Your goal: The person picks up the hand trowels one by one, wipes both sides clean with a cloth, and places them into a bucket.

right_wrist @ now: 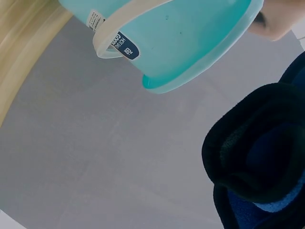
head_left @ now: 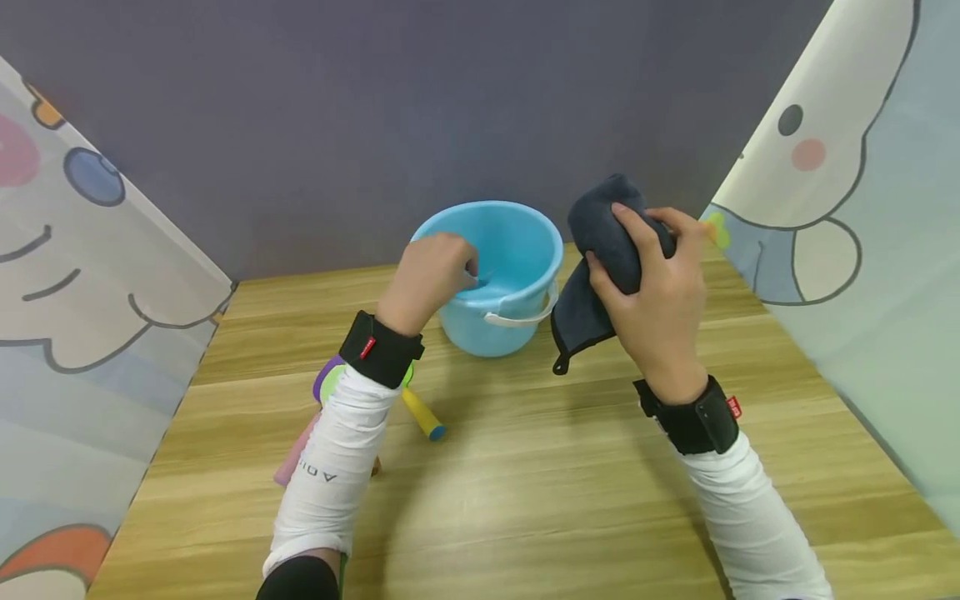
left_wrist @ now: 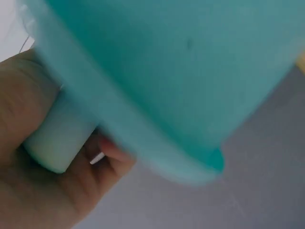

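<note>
A light blue bucket (head_left: 480,332) with a white handle (head_left: 517,321) stands upright at the back of the table. My left hand (head_left: 431,275) is over its near left rim, fingers curled. In the left wrist view that hand grips a pale bluish cylinder, like a handle end (left_wrist: 66,131); the bucket rim hides the rest of it. To the right of the bucket, my right hand (head_left: 663,287) holds up a dark grey-blue cloth (head_left: 603,229), bunched in the fingers. One black-edged corner with a loop hangs down. The right wrist view shows the cloth's folds (right_wrist: 257,143).
Left of the bucket, partly under my left forearm, lie a yellow handle (head_left: 422,414) with a blue end, a purple and green piece (head_left: 324,379) and a pink piece (head_left: 294,457). A yellow-green thing (head_left: 717,231) shows behind my right hand. Printed panels flank the wooden table (head_left: 525,500).
</note>
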A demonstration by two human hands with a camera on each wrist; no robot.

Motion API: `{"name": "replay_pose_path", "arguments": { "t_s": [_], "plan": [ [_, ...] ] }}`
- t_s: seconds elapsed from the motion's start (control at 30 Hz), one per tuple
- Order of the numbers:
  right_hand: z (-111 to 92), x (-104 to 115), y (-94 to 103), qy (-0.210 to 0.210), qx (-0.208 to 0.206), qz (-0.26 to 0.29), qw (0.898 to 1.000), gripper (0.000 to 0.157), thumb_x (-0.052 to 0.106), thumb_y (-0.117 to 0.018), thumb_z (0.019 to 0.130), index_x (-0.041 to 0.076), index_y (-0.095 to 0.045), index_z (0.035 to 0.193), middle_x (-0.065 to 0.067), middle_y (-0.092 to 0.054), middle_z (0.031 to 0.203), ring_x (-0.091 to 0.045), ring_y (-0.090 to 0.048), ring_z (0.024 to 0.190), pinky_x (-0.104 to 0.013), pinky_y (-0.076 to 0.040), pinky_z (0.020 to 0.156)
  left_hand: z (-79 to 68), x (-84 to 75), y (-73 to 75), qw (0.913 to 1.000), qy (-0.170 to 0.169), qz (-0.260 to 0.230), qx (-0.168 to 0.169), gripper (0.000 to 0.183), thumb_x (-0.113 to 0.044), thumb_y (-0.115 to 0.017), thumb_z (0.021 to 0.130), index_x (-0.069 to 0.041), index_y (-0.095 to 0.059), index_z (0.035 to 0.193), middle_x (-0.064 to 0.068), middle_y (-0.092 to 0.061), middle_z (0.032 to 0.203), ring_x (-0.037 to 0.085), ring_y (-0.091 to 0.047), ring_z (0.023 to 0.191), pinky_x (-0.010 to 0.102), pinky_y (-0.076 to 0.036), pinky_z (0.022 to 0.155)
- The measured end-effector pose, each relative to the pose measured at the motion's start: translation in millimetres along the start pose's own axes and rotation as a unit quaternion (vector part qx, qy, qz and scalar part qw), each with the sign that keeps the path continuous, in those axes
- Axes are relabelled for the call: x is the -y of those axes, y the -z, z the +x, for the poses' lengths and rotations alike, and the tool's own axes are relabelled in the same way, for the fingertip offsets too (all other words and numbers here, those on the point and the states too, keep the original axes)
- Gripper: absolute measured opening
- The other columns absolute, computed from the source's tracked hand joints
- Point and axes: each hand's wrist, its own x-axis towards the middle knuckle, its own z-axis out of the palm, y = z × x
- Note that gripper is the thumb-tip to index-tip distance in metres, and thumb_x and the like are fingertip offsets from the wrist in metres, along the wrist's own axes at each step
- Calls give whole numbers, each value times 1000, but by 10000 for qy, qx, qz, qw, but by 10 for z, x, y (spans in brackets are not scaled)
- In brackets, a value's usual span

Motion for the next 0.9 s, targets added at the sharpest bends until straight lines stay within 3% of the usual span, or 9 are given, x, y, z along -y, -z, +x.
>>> {"name": "replay_pose_path", "arguments": {
  "t_s": [0.07,0.13,0.2,0.3,0.37,0.47,0.67,0.9],
  "plan": [
    [-6,11,-19,7,22,12,10000,50,34,-68,85,20,-59,133,-28,-49,126,-42,-56,103,-62,-51,79,52,-7,-51,9999,7,-42,120,30,3,-58,73,-15,-46,52,-2,-36,61,13,-29,58,27,-26,49],
    [-18,25,-33,5,48,22,10000,50,34,-68,85,20,-59,133,-28,-49,126,-42,-57,102,-62,-50,78,74,-12,-88,9997,-10,-22,259,35,4,-54,69,-17,-32,51,-1,-24,63,15,-20,60,29,-16,50],
    [-26,37,-44,4,58,50,10000,51,34,-68,85,20,-59,133,-28,-49,126,-42,-57,102,-62,-50,78,73,-13,-109,9994,-27,44,334,41,1,-57,74,-19,-29,51,-2,-23,61,14,-20,58,28,-14,49],
    [-29,51,-51,14,64,74,10000,51,34,-68,85,21,-59,133,-27,-48,126,-41,-57,101,-62,-50,78,52,-17,-114,9988,0,54,478,46,-17,-63,87,-18,-33,52,-3,-25,59,13,-25,55,27,-18,48],
    [-25,52,-52,28,69,70,9999,51,34,-68,85,21,-59,133,-27,-48,126,-41,-57,101,-62,-51,77,37,-19,-113,9987,-11,26,510,47,-29,-61,92,-19,-37,53,-3,-27,58,12,-29,54,27,-20,48],
    [-20,52,-51,58,112,60,9999,51,35,-68,85,21,-59,133,-27,-48,126,-41,-57,101,-61,-51,77,13,-24,-103,9988,-42,-77,489,47,-36,-53,96,-18,-37,56,-3,-27,58,12,-30,53,27,-21,49],
    [-31,53,-59,126,146,98,9998,51,35,-69,85,21,-59,133,-27,-49,126,-40,-57,103,-61,-51,80,-65,-15,-61,9998,-93,-137,-95,44,-33,-45,100,-17,-35,60,-2,-29,59,14,-34,53,27,-23,49],
    [-24,50,-67,182,189,95,9996,52,35,-68,85,21,-58,133,-27,-48,126,-41,-57,102,-60,-52,79,-227,29,-11,9959,70,234,-868,37,-22,-38,102,-10,-43,67,2,-35,61,19,-39,56,29,-27,49]
  ]
}}
